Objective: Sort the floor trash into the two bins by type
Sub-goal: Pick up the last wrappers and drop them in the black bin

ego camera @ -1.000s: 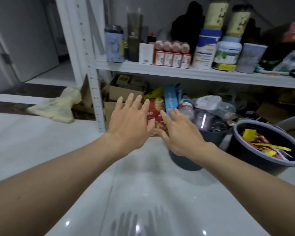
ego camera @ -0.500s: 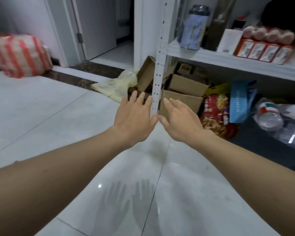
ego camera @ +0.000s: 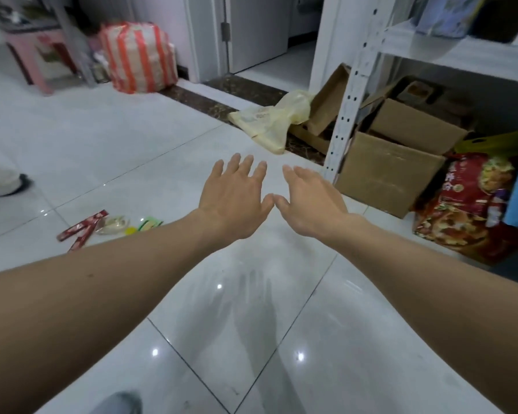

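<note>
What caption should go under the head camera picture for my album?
Open and empty, the left hand and right hand stretch over the tiled floor; wrappers lie at the left.

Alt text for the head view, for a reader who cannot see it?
The left hand and right hand stretch forward, open and empty, above a white tiled floor. Small wrappers lie on it to their left; cardboard boxes and a red snack bag sit by a shelf at right.

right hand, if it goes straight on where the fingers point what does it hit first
Probably the yellow plastic bag: the open right hand points forward and slightly left over the floor toward it. Depth is unclear, so it may pass above the bag.
</note>
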